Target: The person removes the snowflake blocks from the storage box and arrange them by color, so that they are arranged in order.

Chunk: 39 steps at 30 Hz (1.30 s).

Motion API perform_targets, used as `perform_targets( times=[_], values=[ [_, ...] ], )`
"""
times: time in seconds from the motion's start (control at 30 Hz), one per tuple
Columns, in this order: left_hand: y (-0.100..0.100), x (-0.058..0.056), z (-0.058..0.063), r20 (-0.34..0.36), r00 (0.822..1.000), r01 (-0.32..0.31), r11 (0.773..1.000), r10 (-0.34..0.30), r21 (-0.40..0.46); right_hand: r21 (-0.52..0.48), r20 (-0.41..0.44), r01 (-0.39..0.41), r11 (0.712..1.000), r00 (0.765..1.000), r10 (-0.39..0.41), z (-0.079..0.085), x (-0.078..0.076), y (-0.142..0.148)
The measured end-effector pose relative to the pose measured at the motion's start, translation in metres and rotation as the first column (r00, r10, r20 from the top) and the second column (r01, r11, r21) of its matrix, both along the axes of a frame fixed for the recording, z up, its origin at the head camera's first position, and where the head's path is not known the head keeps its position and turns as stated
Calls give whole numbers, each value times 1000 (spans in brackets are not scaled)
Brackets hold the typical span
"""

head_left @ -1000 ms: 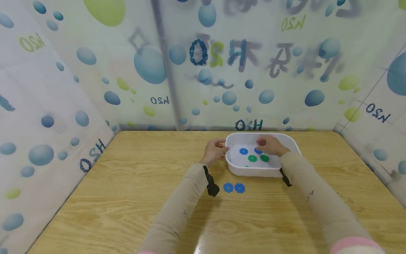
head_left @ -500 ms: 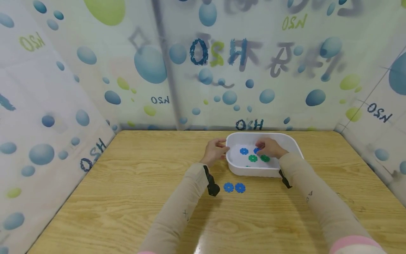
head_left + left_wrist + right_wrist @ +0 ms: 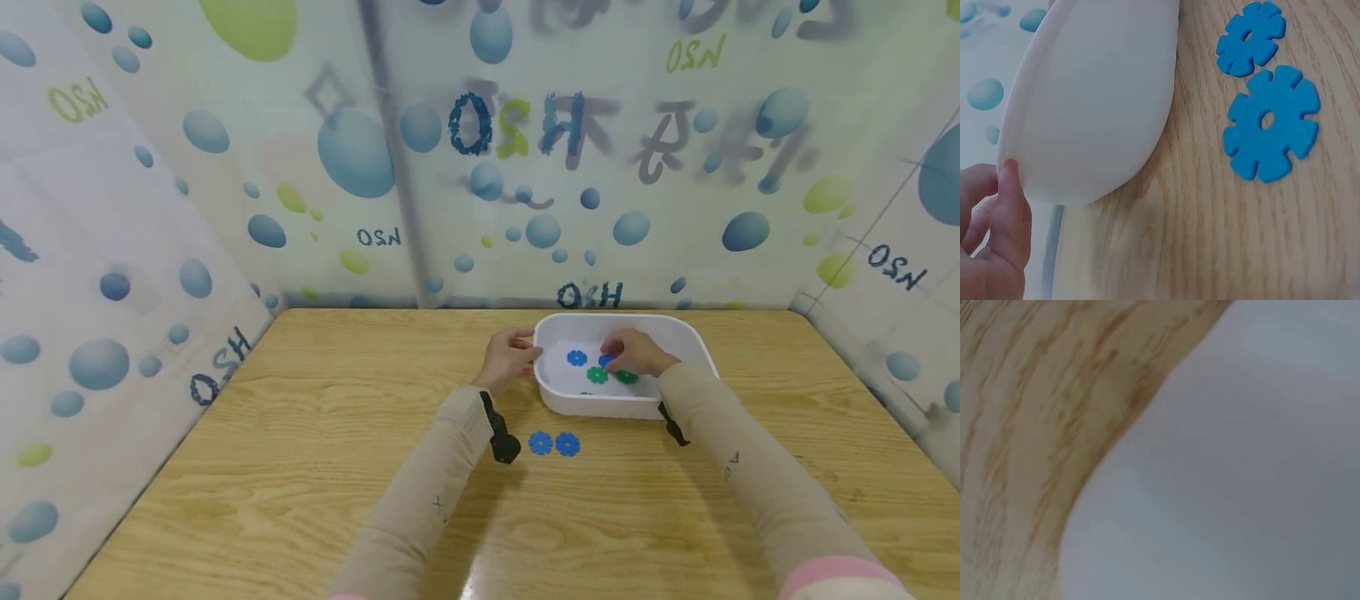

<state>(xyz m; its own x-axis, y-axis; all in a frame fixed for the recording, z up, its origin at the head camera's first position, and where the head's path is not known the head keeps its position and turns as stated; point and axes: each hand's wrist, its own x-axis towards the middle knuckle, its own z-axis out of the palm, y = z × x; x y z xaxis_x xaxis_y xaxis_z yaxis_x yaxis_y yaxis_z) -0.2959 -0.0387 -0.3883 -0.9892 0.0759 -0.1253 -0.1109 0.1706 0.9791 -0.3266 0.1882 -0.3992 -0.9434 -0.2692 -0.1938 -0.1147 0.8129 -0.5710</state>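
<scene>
A white plastic basin (image 3: pixel 600 406) stands on the wooden table, near its back edge. My left hand (image 3: pixel 506 358) holds the basin's left rim; the left wrist view shows a fingertip (image 3: pixel 1010 172) against the rim. Inside the basin, my right hand (image 3: pixel 637 350) has its thumb and fingers around a blue notched snowflake disc (image 3: pixel 606 361), which they partly cover. Another blue disc (image 3: pixel 577 357) and a green disc (image 3: pixel 597 375) lie nearby on the basin floor. A second green disc (image 3: pixel 627 377) is partly under the right hand. The right wrist view shows only the basin's blurred wall (image 3: pixel 1222 487).
Two blue snowflake discs, a left one (image 3: pixel 541 442) and a right one (image 3: pixel 567 444), lie side by side on the table (image 3: pixel 300 467) in front of the basin. Patterned curtains (image 3: pixel 480 208) hang behind and at both sides. A green edge (image 3: pixel 586 393) shows at the basin's near wall.
My right hand has shifted slightly left and lower inside the basin, and the blue disc at its fingertips has moved a little with it. My left hand stays on the rim.
</scene>
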Motion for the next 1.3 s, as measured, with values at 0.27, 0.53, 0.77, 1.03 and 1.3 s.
perform_targets(
  times=[0.27, 0.53, 0.77, 1.03, 1.3],
  values=[
    [-1, -1, -2, 15, 1000, -2, 1000, 2, 9, 9, 9, -2, 1000, 1000, 2, 4, 3, -2],
    [0, 0, 0, 25, 1000, 0, 1000, 0, -8, 25, 13, 6, 1000, 1000, -6, 4, 4, -2],
    [0, 0, 0, 28, 1000, -14, 1000, 14, -6, -16, 3, 4, 1000, 1000, -4, 3, 3, -1],
    [1, -1, -1, 23, 1000, -13, 1000, 13, 0, -43, -27, -31, 999, 999, 30, 8, 7, -3],
    [0, 0, 0, 11, 1000, -6, 1000, 6, 11, -99, -13, -26, 995, 1000, 25, 16, 9, -9]
  ],
)
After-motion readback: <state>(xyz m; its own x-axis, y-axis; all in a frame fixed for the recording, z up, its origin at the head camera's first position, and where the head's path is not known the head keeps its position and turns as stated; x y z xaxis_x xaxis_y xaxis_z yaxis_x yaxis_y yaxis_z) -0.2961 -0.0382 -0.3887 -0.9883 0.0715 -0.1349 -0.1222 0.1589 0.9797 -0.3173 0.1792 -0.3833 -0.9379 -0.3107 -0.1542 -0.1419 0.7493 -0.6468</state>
